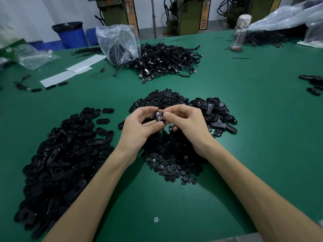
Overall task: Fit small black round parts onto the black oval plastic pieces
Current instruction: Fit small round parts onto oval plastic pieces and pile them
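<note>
Your left hand (139,127) and right hand (186,122) both pinch one black oval piece (159,117) with curled fingers, above the pile of small round parts (171,159). More oval pieces (66,154) lie in a big heap on the left of the green table (244,137).

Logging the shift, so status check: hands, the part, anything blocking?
Left hand and right hand both pinch one oval piece, above round-parts pile. Nothing blocking.

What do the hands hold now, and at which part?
One black oval plastic piece, pinched between both hands: the left hand at its left side, the right hand at its right side.
</note>
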The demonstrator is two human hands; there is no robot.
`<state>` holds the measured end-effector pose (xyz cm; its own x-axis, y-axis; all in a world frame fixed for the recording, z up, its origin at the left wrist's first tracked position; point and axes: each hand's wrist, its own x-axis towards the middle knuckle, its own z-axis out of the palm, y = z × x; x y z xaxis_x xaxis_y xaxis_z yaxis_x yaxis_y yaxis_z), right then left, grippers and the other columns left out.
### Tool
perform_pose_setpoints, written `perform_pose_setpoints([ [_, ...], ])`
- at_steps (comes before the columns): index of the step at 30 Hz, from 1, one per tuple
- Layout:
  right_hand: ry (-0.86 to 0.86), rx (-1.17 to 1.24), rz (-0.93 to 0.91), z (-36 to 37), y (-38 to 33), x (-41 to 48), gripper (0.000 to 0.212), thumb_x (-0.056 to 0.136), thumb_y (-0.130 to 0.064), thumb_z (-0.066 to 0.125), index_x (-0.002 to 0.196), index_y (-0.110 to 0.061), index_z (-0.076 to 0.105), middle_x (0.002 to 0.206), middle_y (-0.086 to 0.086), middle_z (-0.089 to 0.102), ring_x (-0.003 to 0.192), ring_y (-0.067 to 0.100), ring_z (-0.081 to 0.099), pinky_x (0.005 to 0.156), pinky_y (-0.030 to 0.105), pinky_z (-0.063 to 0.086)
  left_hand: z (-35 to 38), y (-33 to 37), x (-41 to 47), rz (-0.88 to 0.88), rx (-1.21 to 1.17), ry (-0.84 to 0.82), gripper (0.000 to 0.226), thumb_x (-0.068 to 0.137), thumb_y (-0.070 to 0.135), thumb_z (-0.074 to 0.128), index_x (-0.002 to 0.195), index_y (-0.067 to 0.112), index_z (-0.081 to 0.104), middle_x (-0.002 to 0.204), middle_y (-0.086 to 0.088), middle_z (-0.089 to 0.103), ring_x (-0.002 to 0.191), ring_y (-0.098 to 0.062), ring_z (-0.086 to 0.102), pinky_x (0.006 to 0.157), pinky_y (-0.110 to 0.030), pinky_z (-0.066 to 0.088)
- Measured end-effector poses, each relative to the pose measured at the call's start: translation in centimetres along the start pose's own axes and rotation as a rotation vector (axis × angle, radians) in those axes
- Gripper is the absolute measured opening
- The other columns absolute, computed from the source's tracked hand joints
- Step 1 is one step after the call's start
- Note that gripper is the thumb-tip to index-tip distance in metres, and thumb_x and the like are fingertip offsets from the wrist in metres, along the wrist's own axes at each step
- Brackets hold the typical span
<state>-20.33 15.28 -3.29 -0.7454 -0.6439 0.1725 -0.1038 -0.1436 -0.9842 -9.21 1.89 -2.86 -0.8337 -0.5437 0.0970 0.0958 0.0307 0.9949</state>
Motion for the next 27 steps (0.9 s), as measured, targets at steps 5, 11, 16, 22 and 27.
perform_pose_setpoints([
  [5, -0.038, 0.151, 0.065, 0.0, -0.28, 0.01, 0.013, 0.091, -0.008, 0.075, 0.104, -0.005, 0.077, 0.085, 0.005, 0.076, 0.078, 0.013, 0.07, 0.061, 0.023, 0.048, 0.04, 0.04, 0.08, 0.039, -0.003, 0.072, 0.045, 0.076, 0.0, 0.086, 0.114, 0.003, 0.064, 0.11, -0.012, 0.07, 0.09, -0.026, 0.077, 0.085, -0.041, 0.064],
  [11, -0.041, 0.196, 0.088, -0.17, -0.33, 0.14, 0.012, 0.09, -0.012, 0.077, 0.101, -0.009, 0.079, 0.084, 0.002, 0.076, 0.076, 0.01, 0.067, 0.063, 0.024, 0.047, -0.14, 0.15, 0.08, 0.064, -0.021, 0.065, 0.044, 0.079, -0.004, 0.083, 0.12, 0.004, 0.068, 0.115, -0.017, 0.073, 0.096, -0.029, 0.078, 0.085, -0.039, 0.064],
  [16, -0.057, 0.257, 0.097, -0.2, -0.48, 0.03, 0.015, 0.091, -0.011, 0.075, 0.105, -0.008, 0.078, 0.089, 0.007, 0.076, 0.077, 0.012, 0.065, 0.064, 0.025, 0.046, -0.04, 0.4, -0.04, 0.073, -0.035, 0.066, 0.052, 0.072, 0.011, 0.086, 0.122, 0.005, 0.069, 0.111, -0.015, 0.076, 0.099, -0.03, 0.076, 0.084, -0.039, 0.064],
  [22, -0.093, 0.286, 0.112, -0.3, -0.68, -0.03, 0.02, 0.094, -0.009, 0.07, 0.112, -0.011, 0.078, 0.092, 0.005, 0.075, 0.078, 0.01, 0.063, 0.065, 0.022, 0.047, -0.05, 0.34, -0.01, 0.08, -0.01, 0.073, 0.054, 0.072, 0.015, 0.087, 0.122, 0.006, 0.069, 0.111, -0.012, 0.077, 0.103, -0.03, 0.076, 0.089, -0.04, 0.062],
  [27, -0.025, 0.29, 0.13, -0.36, -0.58, 0.04, 0.013, 0.091, -0.011, 0.075, 0.104, -0.009, 0.074, 0.099, 0.012, 0.079, 0.079, 0.015, 0.069, 0.067, 0.026, 0.048, -0.02, 0.37, 0.1, 0.107, 0.062, 0.096, 0.051, 0.073, 0.01, 0.089, 0.12, 0.01, 0.071, 0.113, -0.007, 0.077, 0.104, -0.017, 0.075, 0.092, -0.024, 0.057],
])
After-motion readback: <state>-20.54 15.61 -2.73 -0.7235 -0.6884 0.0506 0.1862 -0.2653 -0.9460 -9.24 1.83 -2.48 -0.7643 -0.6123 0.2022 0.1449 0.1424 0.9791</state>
